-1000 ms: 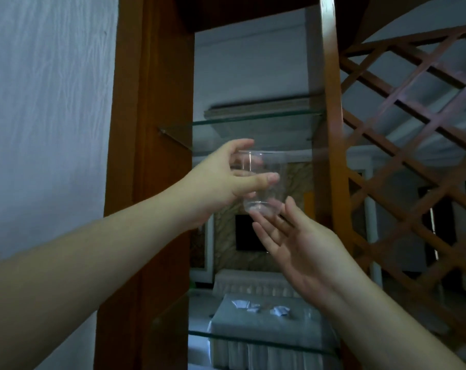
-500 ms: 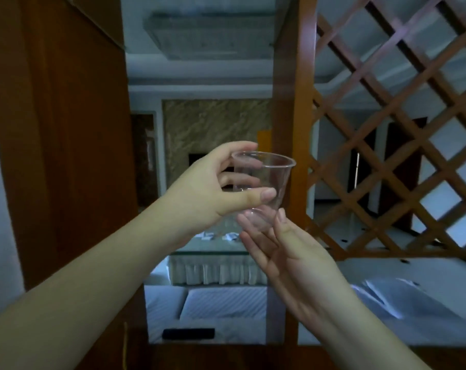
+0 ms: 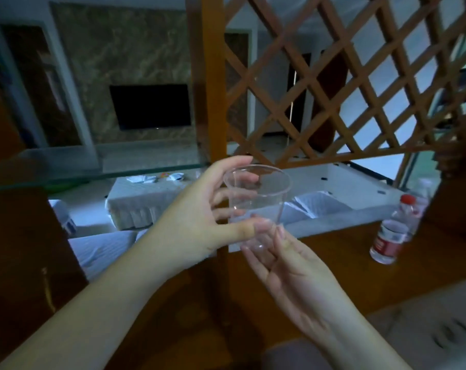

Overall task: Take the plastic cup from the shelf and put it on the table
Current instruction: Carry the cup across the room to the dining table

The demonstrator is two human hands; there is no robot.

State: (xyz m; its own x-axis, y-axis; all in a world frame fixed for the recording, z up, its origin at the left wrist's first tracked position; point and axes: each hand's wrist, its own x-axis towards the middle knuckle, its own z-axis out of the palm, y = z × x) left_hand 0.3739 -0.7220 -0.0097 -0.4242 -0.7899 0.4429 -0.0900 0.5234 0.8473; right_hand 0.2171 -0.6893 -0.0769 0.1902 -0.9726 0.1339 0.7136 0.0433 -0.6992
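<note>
A clear plastic cup [image 3: 257, 201] is upright in mid-air, in front of the wooden shelf post [image 3: 212, 102]. My left hand [image 3: 200, 220] grips it from the left, thumb across the lower front and fingers behind. Palm up beneath the cup is my right hand [image 3: 288, 271], whose fingertips touch the cup's base. A glass shelf [image 3: 93, 166] runs to the left at about rim height. The wooden table surface [image 3: 320, 263] lies below and to the right.
Two water bottles with red labels [image 3: 389, 236] stand on the wooden surface at the right. A wooden lattice screen [image 3: 346, 84] fills the upper right. A dark wooden panel [image 3: 18, 249] is at the left. Beyond are a room with a television [image 3: 150, 106] and white-covered furniture.
The view has tilted downward, from the upper glass shelves to the wooden surface and bottles. The cup has come down with both hands, still held by the left and supported by the right.
</note>
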